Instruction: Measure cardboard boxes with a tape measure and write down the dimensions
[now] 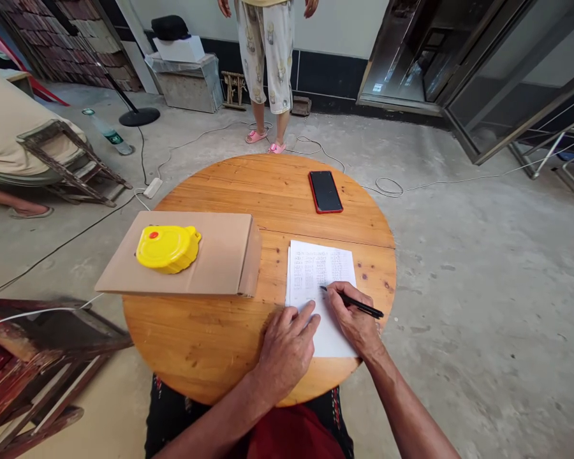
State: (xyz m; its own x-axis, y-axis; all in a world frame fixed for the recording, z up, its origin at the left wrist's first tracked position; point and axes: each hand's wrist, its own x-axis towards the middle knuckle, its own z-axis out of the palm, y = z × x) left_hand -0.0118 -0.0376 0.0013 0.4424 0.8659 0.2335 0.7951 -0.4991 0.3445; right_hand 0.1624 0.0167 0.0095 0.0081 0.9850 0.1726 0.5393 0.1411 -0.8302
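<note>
A black pen [363,306] is pinched in my right hand [356,315], its tip at the written columns on a white sheet of paper [332,338]. Several rows of small handwriting cover the upper part of the sheet; the lower part is blank. My left hand [289,344] lies on the left edge of the paper and the wood beside it, fingers stretched out and holding nothing. Under the paper, which seems to be a small stack, is a round wooden table [210,344].
On the table's left stands a cardboard box [220,255] with a yellow tape measure [167,248] on top. A red-cased phone [326,191] lies at the back. Beyond the table a person [268,57] stands. Cables [387,187], a bottle [108,132] and wooden chairs [74,159] are around.
</note>
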